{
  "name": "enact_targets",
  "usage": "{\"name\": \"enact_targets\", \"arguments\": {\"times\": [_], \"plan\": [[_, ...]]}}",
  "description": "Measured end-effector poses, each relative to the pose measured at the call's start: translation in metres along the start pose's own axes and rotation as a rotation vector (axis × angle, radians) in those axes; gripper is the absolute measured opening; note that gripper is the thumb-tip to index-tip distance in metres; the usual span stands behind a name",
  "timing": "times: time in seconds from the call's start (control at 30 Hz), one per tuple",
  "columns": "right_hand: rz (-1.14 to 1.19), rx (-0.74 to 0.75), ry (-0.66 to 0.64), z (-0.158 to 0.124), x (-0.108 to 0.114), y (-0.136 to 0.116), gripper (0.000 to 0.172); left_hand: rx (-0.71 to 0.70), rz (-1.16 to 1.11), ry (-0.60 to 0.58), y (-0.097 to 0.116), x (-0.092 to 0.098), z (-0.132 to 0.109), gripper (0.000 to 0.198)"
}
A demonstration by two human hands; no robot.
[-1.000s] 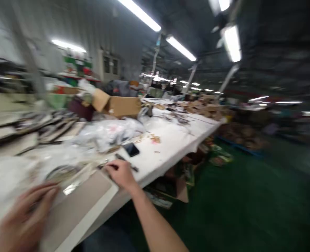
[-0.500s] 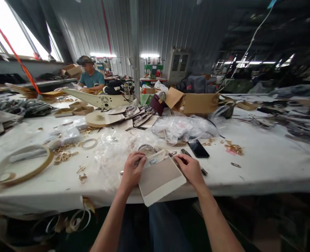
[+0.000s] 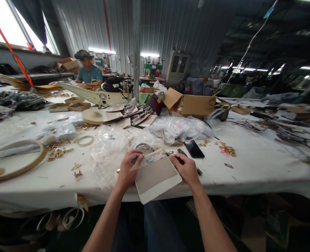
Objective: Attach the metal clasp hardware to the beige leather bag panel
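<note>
A flat beige-grey panel with a pale lower band is held tilted over the table's front edge. My left hand pinches its upper left corner between thumb and fingers. At the upper right edge my right hand is closed, thumb against fingers, gripping the panel. A strip of clear film with a small printed label lies along the panel's top. Just behind it is a round, clear-wrapped item, partly hidden. A small metal clasp shows by my right fingertips.
A phone lies beyond my right hand, with gold-coloured fittings farther right. Crumpled clear plastic covers the middle left, near tape rolls. Behind stand a cardboard box and stacked panels. A co-worker sits far left.
The whole view has shifted slightly, so the scene sits a little farther left. Both hands keep their hold on the panel, which is at nearly the same tilt.
</note>
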State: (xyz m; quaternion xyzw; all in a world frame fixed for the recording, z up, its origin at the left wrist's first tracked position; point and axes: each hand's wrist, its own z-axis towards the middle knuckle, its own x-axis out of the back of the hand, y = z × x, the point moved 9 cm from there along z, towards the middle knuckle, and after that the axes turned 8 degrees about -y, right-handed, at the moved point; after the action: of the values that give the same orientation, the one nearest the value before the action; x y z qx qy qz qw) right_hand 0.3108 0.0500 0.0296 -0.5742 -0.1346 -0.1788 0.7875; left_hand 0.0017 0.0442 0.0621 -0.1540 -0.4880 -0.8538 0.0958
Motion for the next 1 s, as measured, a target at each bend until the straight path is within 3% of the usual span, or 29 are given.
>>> {"name": "enact_targets", "arguments": {"times": [0.4,0.73,1.0], "plan": [[0.060,0.004,0.006,-0.002,0.001,0.001,0.038,0.076,-0.099,0.017,-0.013,0.003,0.002,0.053],[0.122,-0.015,-0.002,-0.003,0.002,-0.002,0.044,0.052,-0.089,-0.007,-0.006,0.003,0.004,0.034],[0.110,-0.007,0.009,-0.004,0.003,-0.003,0.041,0.055,-0.113,0.001,-0.008,0.004,0.003,0.030]]}}
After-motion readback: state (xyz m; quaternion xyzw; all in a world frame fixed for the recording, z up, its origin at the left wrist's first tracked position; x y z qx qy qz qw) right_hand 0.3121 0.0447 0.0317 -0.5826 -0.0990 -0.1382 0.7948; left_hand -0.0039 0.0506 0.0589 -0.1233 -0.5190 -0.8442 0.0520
